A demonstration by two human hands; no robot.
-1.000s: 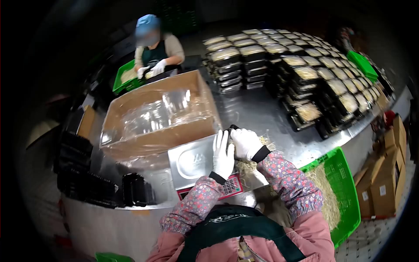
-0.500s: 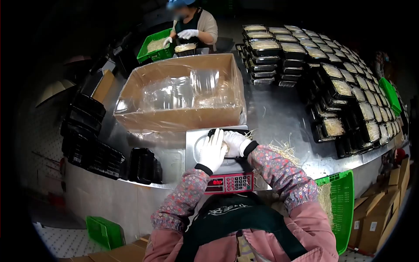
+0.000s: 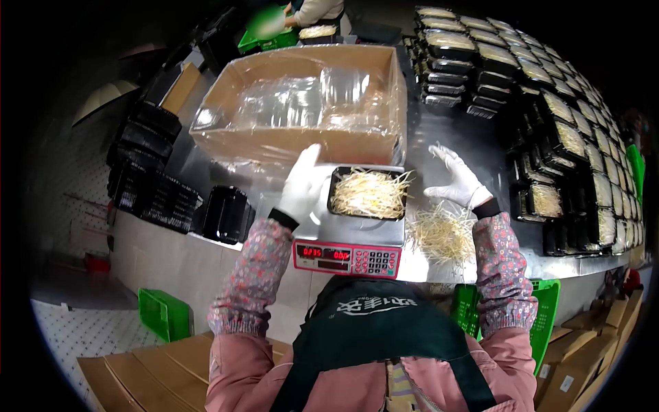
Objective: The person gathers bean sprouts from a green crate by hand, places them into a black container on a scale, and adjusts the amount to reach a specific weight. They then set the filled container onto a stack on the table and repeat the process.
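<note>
A black plastic tray heaped with pale bean sprouts [image 3: 371,193] rests on the metal platform of a digital scale [image 3: 347,259], whose red figures are lit. Just left of the tray is my gloved left hand [image 3: 302,184], open, fingers extended and holding nothing. My gloved right hand [image 3: 456,180] hovers right of the tray, open with its fingers apart; a thin strand may cling near the fingertips. Under the right hand, a loose pile of sprouts [image 3: 443,233] lies on the steel table. Neither hand is on the tray.
A plastic-lined cardboard box [image 3: 295,145] stands behind the scale. Stacks of filled packs [image 3: 570,141] fill the right side. Black trays [image 3: 226,214] stand at the left. A green crate [image 3: 547,309] sits below the right edge. A co-worker [image 3: 319,10] is across the table.
Both hands have moved off the tray and apart, the left one to the left, the right one to the right. The sprouts in the tray are uncovered. The camera view has shifted.
</note>
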